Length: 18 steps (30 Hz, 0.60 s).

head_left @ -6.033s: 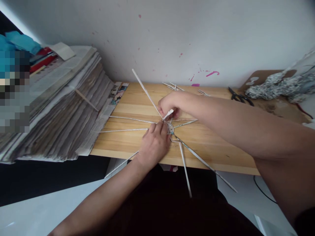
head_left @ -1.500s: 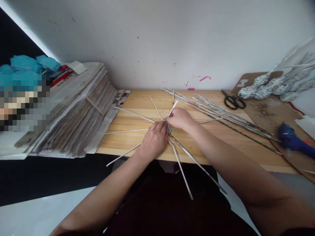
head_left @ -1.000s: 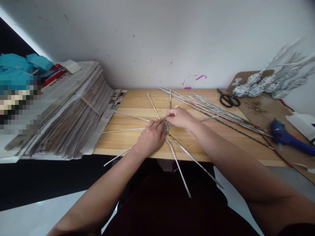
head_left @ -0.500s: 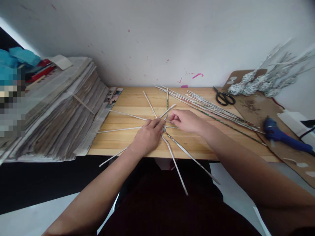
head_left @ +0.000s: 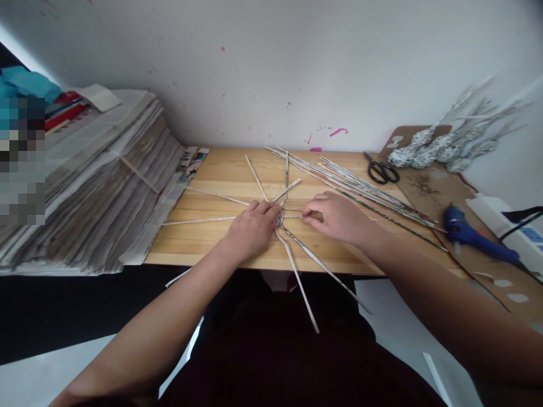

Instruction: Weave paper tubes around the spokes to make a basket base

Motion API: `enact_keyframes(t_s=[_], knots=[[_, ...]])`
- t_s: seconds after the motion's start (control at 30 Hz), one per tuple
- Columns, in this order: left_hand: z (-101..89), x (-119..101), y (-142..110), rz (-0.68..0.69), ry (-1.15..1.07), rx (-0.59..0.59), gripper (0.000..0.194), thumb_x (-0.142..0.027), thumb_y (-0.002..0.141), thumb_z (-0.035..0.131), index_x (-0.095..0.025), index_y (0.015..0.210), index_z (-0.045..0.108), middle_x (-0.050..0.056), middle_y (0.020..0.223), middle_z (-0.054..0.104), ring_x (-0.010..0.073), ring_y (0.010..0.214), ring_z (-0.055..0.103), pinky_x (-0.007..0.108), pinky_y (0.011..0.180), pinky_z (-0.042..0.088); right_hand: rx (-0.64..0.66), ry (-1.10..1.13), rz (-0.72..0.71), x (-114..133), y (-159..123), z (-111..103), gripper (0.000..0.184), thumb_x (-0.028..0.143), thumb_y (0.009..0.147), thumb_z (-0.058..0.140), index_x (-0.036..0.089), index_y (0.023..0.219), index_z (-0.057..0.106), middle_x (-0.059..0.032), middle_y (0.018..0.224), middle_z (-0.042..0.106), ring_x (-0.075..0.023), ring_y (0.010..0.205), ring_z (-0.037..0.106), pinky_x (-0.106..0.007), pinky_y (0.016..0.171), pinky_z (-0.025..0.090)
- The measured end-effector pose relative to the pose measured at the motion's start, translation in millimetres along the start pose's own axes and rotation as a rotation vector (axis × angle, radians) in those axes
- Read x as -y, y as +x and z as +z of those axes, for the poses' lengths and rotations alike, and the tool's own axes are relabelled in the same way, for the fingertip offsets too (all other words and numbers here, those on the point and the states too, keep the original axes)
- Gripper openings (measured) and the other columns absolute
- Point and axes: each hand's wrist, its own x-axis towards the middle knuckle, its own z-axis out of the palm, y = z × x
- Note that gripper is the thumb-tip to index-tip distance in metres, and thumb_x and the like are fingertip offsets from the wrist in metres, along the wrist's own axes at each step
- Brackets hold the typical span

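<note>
Thin rolled-newspaper tubes spread like spokes from a small woven centre [head_left: 279, 219] on the wooden table. My left hand [head_left: 254, 226] lies over the left side of that centre, fingers together and gripping it against the wood; part of the weave is hidden under it. To the right, my right hand [head_left: 333, 217] has its thumb and fingers pinched on a paper tube [head_left: 292, 216] that runs out from the centre. Two longer white tubes [head_left: 302, 282] point toward me past the table's front edge. A green-patterned tube [head_left: 287, 169] stretches toward the wall.
Loose paper tubes [head_left: 360, 189] lie behind my right hand. Black scissors [head_left: 382, 171], a blue glue gun [head_left: 475, 234] and newspaper-wrapped bundles [head_left: 424, 150] are on the right, by a white power strip [head_left: 504, 217]. A tall newspaper stack [head_left: 123, 186] stands left, a wall [head_left: 263, 73] behind.
My right hand has moved right and slightly down, away from the woven centre, along the paper tube. My left hand stays on the centre. The whole view has shifted slightly.
</note>
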Motion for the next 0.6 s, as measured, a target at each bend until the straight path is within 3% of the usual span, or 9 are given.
enact_keyframes(t_s=[0.13,0.27,0.4,0.6], knots=[[-3.3,-1,4,0.000,0.016,0.018,0.041,-0.023,0.098,0.050,-0.022,0.138,0.055,0.010,0.128,0.062,0.0271,0.120,0.052,0.041,0.107,0.045,0.085,-0.184,0.076,13,-1,-1,0.012,0.017,0.085,0.058,0.019,0.088,0.069,-0.0074,0.085,0.072,-0.0228,0.084,0.061,-0.033,0.075,0.039],[-8.4,-2,6,-0.021,-0.003,0.057,0.038,-0.022,0.096,0.052,-0.025,0.133,0.059,0.009,0.121,0.063,0.0274,0.115,0.053,0.041,0.102,0.048,0.118,-0.285,0.053,17,5,-7,0.018,0.015,0.092,0.049,0.017,0.098,0.066,-0.0092,0.087,0.072,-0.0224,0.080,0.061,-0.034,0.073,0.035],[-9.1,-2,5,-0.027,-0.027,0.043,0.035,-0.022,0.097,0.052,-0.025,0.131,0.060,0.008,0.121,0.063,0.0268,0.116,0.054,0.040,0.102,0.048,0.041,-0.220,-0.032,3,10,-5,0.020,0.016,0.096,0.046,0.019,0.100,0.066,-0.0073,0.092,0.072,-0.0220,0.087,0.062,-0.033,0.078,0.036],[-4.9,1,4,-0.004,-0.029,0.015,0.035,-0.022,0.098,0.051,-0.025,0.132,0.059,0.008,0.125,0.062,0.0257,0.119,0.053,0.040,0.106,0.046,-0.096,-0.161,-0.069,-4,-2,14,0.021,0.012,0.089,0.051,0.017,0.096,0.070,-0.0104,0.101,0.071,-0.0255,0.102,0.057,-0.038,0.090,0.037]])
